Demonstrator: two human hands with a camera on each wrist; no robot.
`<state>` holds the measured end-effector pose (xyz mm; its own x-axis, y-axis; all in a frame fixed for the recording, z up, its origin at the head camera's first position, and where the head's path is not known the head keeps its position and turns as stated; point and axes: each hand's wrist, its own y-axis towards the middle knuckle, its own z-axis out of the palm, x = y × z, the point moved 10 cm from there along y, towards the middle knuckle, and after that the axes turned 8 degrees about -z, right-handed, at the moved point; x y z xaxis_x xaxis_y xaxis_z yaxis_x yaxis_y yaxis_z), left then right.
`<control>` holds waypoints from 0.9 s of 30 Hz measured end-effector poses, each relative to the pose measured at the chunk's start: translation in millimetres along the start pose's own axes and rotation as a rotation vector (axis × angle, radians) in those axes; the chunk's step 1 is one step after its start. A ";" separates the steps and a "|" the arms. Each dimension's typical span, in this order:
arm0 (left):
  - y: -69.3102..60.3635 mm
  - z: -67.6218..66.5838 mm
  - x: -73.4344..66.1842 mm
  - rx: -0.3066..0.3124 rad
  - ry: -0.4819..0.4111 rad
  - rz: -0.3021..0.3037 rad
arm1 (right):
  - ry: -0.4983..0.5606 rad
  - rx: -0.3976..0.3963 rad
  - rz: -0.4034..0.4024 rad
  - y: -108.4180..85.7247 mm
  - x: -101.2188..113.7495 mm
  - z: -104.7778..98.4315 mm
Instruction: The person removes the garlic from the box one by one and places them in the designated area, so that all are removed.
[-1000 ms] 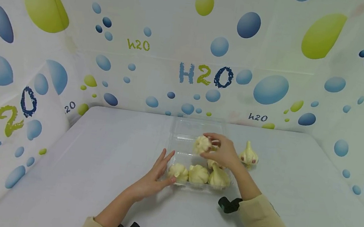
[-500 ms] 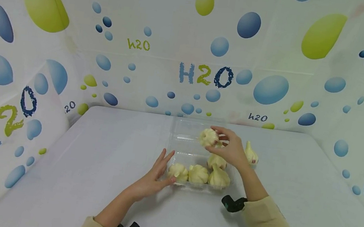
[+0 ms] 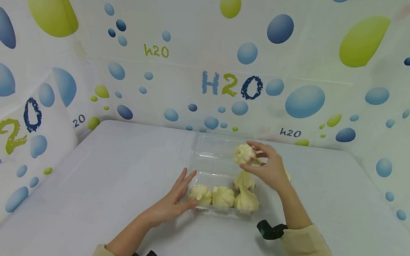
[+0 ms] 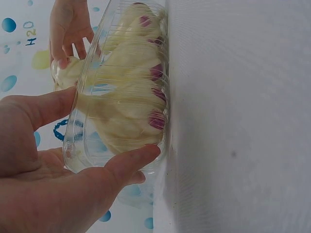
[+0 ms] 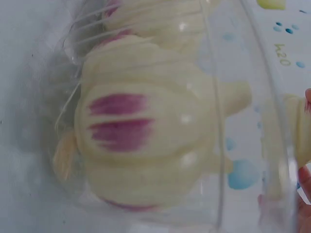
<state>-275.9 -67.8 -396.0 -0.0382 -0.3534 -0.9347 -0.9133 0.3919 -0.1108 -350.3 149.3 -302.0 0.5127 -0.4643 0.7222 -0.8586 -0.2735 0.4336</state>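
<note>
In the head view, the left hand (image 3: pixel 173 201) has its fingers straight and spread at the left side of a clear plastic container (image 3: pixel 202 179), its thumb at the front corner. The left wrist view shows that hand (image 4: pixel 73 189) touching the clear wall. The right hand (image 3: pixel 270 168) pinches a garlic bulb (image 3: pixel 244 154) above the container's back right part. Three garlic bulbs sit along the front of the container, one of them at the right (image 3: pixel 247 201), with another (image 3: pixel 244 181) behind it. The right wrist view looks through the clear wall at bulbs (image 5: pixel 141 121) with purple streaks.
One more garlic bulb (image 3: pixel 289 176) lies on the white table (image 3: pixel 114 168) right of the container, mostly hidden behind the right hand. The container's clear lid (image 3: pixel 212 146) lies opened towards the back. A patterned backdrop (image 3: pixel 189 13) stands behind the table.
The right hand has moved right and slightly back with the garlic bulb, uncovering the bulb behind the front row and covering most of the one on the table. The left hand has stayed in place.
</note>
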 end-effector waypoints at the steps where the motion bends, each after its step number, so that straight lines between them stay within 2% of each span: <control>1: 0.1 0.0 -0.1 0.000 0.001 -0.001 | -0.003 -0.001 0.003 -0.9 -0.5 -1.9; 14: -0.1 0.0 -1.4 -0.001 0.006 -0.005 | -0.053 -0.049 0.027 -12.2 -13.8 -24.9; 21: 0.1 -0.1 1.5 0.002 0.004 -0.018 | -0.084 -0.072 0.060 -16.9 -20.6 -35.2; 27: 1.4 -0.1 3.6 0.005 0.000 -0.005 | -0.105 -0.096 0.058 -21.0 -26.6 -45.1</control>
<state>-277.3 -68.6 -399.5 -0.0340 -0.3554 -0.9341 -0.9112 0.3949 -0.1170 -345.8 205.4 -306.0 0.4545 -0.5637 0.6897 -0.8799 -0.1638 0.4460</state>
